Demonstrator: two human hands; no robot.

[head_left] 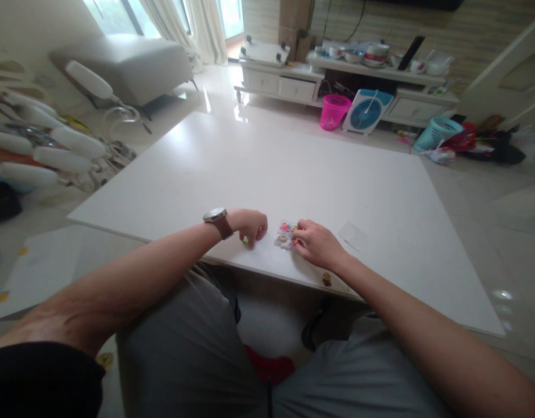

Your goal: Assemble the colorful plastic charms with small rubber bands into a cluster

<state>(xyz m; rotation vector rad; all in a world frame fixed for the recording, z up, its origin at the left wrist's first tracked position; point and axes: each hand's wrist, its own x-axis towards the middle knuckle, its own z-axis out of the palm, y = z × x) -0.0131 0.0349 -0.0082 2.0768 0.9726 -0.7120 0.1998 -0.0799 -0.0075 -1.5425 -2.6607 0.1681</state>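
Observation:
A small clear compartment box with colourful little pieces sits on the white table near its front edge. My right hand is at the box's right side, fingers bent and close together over it; what they hold, if anything, is too small to tell. Left of the box, my left hand is closed, its fingers pointing down around a small green item at the tabletop. A yellow and dark figure-shaped piece lies by the front edge, below my right wrist. Right of my right hand lies a flat transparent lid.
The white table spreads out ahead. Beyond it on the floor stand a pink basket, a blue and white fan and a teal basket. White lamp-like shades are at the left.

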